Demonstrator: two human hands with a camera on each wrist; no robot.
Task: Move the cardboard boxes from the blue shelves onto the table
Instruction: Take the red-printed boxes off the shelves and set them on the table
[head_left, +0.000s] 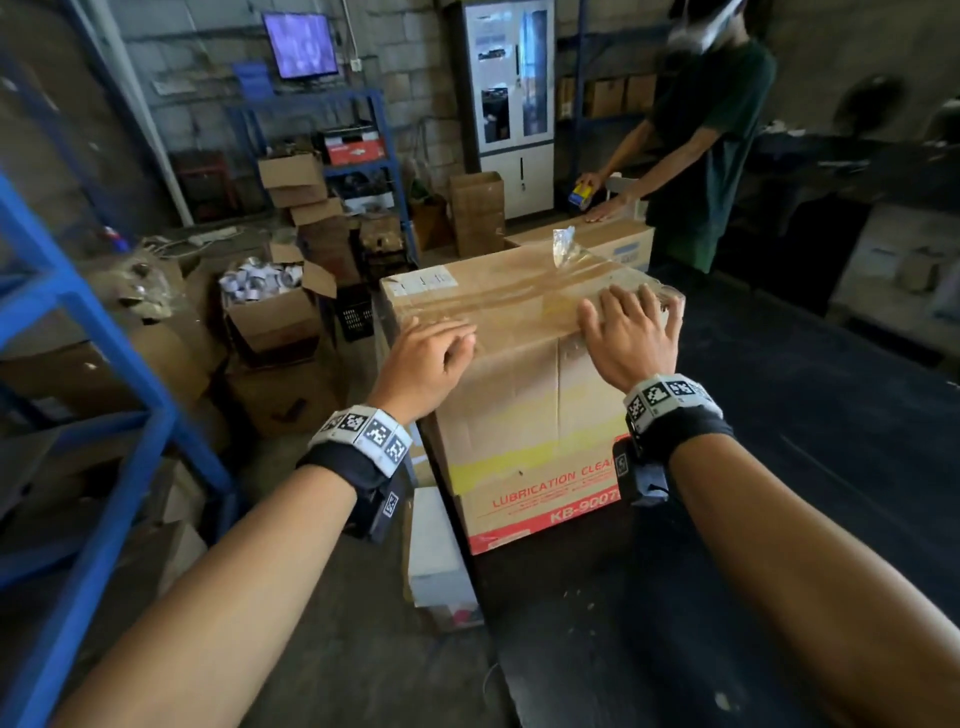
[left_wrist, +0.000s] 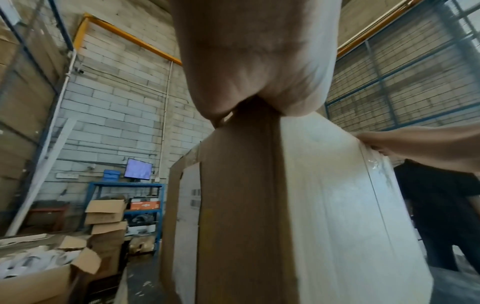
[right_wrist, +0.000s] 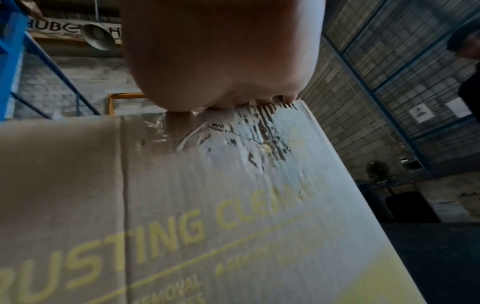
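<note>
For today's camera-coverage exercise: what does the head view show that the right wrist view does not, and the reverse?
Head view only: the left hand and right hand both resting on the taped top of the cardboard box, the black table beneath it, and a second person.
Right wrist view only: torn tape on the box, close up.
Both: the box's printed side.

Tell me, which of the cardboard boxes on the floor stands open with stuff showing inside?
The open box on the floor left of the table: its flaps are spread and white items fill it. The stacked boxes behind it are closed.
</note>
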